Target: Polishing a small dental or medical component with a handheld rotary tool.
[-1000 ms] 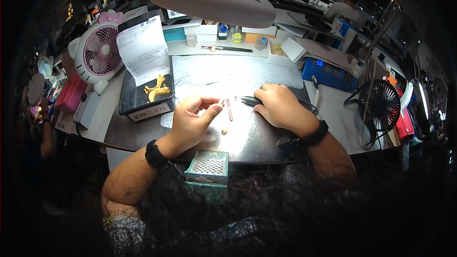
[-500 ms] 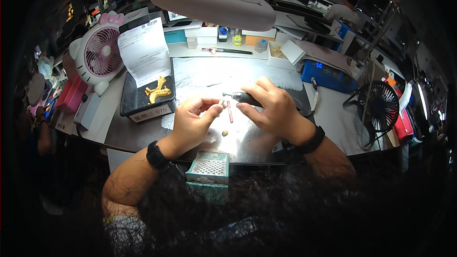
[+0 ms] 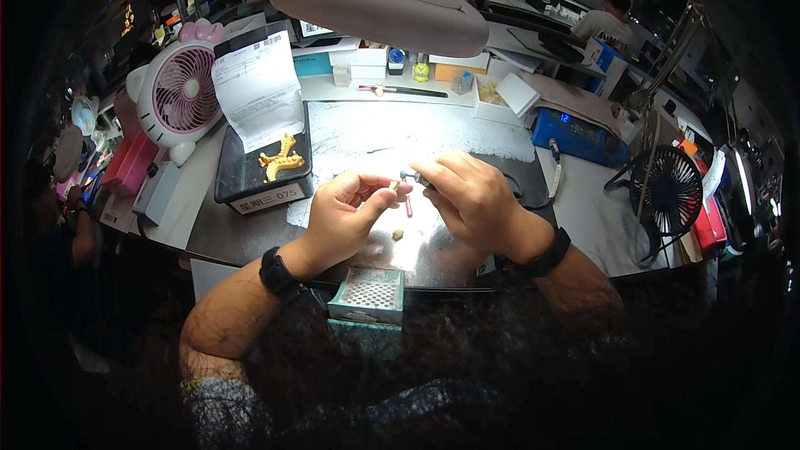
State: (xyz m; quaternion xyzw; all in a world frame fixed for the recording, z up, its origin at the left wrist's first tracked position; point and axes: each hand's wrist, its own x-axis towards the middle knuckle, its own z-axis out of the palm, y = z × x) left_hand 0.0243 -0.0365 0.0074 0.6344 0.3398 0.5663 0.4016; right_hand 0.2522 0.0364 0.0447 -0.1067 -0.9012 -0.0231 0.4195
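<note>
Under the lamp's bright light, my left hand (image 3: 343, 215) pinches a small pale piece (image 3: 394, 187) between thumb and fingertips; fingers hide most of it. My right hand (image 3: 479, 204) is wrapped round a dark rotary handpiece, whose small round tip (image 3: 409, 175) is close beside the left fingertips. Whether tip and piece touch, I cannot tell. Below the hands, a thin pink stick (image 3: 409, 207) and a small tan lump (image 3: 397, 235) lie on the shiny bench top (image 3: 333, 237). Left of them, a yellow dental model (image 3: 282, 162) sits in a black tray (image 3: 223, 171) beside a printed sheet (image 3: 258, 87).
A grey lamp head (image 3: 379, 4) hangs over the bench. Pink-and-white fan (image 3: 185, 87) stands left, black fan (image 3: 667, 190) right. A blue control unit (image 3: 575, 137) and open white box (image 3: 492, 108) sit back right. A perforated catch tray (image 3: 371, 293) is at the front edge.
My right hand has turned and brought the handpiece tip nearer my left fingertips; its dark body is now mostly hidden by my fingers. The control unit's display reading differs. The view has shifted slightly.
</note>
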